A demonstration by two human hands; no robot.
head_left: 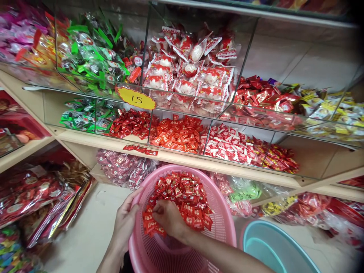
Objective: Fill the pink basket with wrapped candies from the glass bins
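A pink plastic basket (224, 212) with a perforated wall is in front of me, tilted toward me. Red-wrapped candies (184, 189) are heaped in its far half, dark red ones at the back and brighter orange-red ones nearer. My left hand (126, 218) is closed on the basket's left rim, thumb on top. Inside the basket, my right hand (169, 220) is over the orange-red candies with its fingers curled together. Its fingertips are at the candies, and whatever is between them is hidden.
Glass-divided shelves hold candies, including red-and-white packets (210, 79) and green-wrapped ones (93, 53). A yellow price tag (136, 98) hangs on the upper shelf edge. A few red packets (140, 149) lie on the lower ledge. A teal basin (273, 242) stands at right, bagged candies (125, 165) below the shelves.
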